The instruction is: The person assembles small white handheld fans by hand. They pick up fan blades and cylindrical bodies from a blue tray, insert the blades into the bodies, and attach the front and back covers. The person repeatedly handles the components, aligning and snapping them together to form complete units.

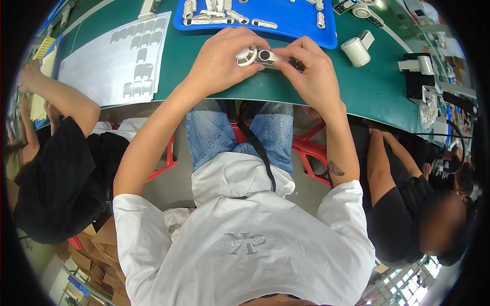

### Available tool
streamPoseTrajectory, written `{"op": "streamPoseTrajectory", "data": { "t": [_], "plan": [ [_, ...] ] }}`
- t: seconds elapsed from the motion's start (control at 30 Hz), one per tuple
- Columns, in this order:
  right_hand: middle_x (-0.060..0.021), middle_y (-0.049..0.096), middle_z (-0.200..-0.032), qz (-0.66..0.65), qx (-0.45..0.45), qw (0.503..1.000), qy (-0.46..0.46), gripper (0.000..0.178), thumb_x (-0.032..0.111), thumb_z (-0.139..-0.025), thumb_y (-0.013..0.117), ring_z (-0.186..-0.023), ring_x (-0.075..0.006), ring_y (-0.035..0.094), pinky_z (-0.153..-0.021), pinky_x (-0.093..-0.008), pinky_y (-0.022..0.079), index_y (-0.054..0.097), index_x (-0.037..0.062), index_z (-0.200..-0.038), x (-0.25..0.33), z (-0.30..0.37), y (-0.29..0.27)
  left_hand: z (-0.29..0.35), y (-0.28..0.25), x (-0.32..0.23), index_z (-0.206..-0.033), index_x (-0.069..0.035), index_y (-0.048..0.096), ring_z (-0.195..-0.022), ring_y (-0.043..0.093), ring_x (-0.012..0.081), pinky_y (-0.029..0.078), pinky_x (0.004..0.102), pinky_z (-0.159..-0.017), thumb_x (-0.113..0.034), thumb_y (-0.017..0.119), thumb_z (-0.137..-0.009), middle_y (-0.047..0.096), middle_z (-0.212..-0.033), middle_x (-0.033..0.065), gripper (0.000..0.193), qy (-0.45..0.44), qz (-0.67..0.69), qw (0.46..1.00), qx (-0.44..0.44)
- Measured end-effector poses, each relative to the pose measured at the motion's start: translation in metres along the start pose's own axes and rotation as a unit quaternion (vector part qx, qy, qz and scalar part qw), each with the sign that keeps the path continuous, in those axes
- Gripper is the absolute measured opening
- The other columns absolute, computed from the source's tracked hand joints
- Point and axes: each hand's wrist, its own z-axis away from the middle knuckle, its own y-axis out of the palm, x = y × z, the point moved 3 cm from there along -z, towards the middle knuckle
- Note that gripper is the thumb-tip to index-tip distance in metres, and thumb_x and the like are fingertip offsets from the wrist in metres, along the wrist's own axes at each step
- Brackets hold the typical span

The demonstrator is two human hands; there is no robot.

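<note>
Both my hands are raised over the near edge of the green table, holding a small white device (pixel 265 56) between them. A round slotted white head (pixel 246 56) sits at its left end, and a dark round spot shows on its middle. My left hand (pixel 223 60) is closed with thumb and fingers around the round head. With thumb and fingertips, my right hand (pixel 312 72) pinches the right part of the device, where a dark strip shows by the fingers. Just beyond my hands lies a blue tray (pixel 301 43) with several long white parts (pixel 264 23) in it.
A white sheet with grey stickers (pixel 102 71) lies at left on the green table (pixel 229 94). To the right are a white roll (pixel 356 52) and a black-and-white dispenser-like device (pixel 421 76). Co-workers sit close on both sides. Red stools (pixel 311 148) stand below.
</note>
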Motion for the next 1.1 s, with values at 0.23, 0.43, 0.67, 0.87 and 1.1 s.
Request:
{"op": "streamPoseTrajectory", "data": {
  "t": [0.23,0.43,0.67,0.87,1.1],
  "plan": [
    [-0.0104,0.06,-0.082,0.063,-0.02,0.998,-0.02,0.014,0.01,-0.083,0.07,-0.076,-0.0306,0.062,-0.067,-0.0401,0.049,0.075,0.0045,-0.095,0.006,0.0,0.004,0.001,0.004,0.005,-0.104,-0.008,0.07,-0.098,0.062,0.0275,0.05,0.0359,-0.087,-0.012,0.082,-0.071,0.066,-0.104,0.0068,0.036,0.03,-0.024,0.999,0.002],
    [-0.0088,0.061,-0.086,0.033,-0.026,0.998,-0.041,0.018,0.015,-0.083,0.073,-0.078,-0.0278,0.062,-0.069,-0.0382,0.049,0.075,0.0063,-0.098,-0.001,0.004,0.001,0.007,0.004,-0.003,-0.105,-0.01,0.07,-0.101,0.061,0.0264,0.049,0.0354,-0.088,-0.014,0.08,-0.073,0.066,-0.106,0.0058,0.034,0.046,-0.058,0.997,-0.023],
    [-0.0084,0.061,-0.089,0.07,-0.002,0.993,-0.097,0.029,0.027,-0.082,0.075,-0.076,-0.027,0.063,-0.066,-0.0369,0.05,0.07,0.0056,-0.101,-0.004,-0.004,0.003,0.002,0.002,-0.004,-0.105,-0.012,0.068,-0.102,0.061,0.0256,0.049,0.0365,-0.088,-0.017,0.08,-0.075,0.066,-0.107,0.0039,0.033,0.059,-0.092,0.994,-0.006],
    [-0.0096,0.062,-0.088,0.117,0.096,0.974,-0.167,0.034,0.037,-0.085,0.073,-0.075,-0.0287,0.063,-0.064,-0.0373,0.05,0.066,0.0066,-0.099,-0.009,-0.027,-0.002,0.0,0.003,0.006,-0.105,-0.012,0.066,-0.1,0.061,0.0259,0.049,0.037,-0.087,-0.017,0.078,-0.076,0.066,-0.105,0.004,0.032,0.04,-0.066,0.997,0.003],
    [-0.0046,0.068,-0.101,-0.141,0.173,0.974,0.042,0.028,0.022,-0.091,0.067,-0.089,-0.0141,0.064,-0.082,-0.0276,0.049,0.068,0.0057,-0.113,-0.04,-0.017,0.002,0.013,0.008,-0.003,-0.101,-0.013,0.067,-0.096,0.06,0.0243,0.049,0.0354,-0.084,-0.011,0.082,-0.068,0.066,-0.101,0.0018,0.036,0.06,-0.076,0.993,-0.069]
  ]
}}
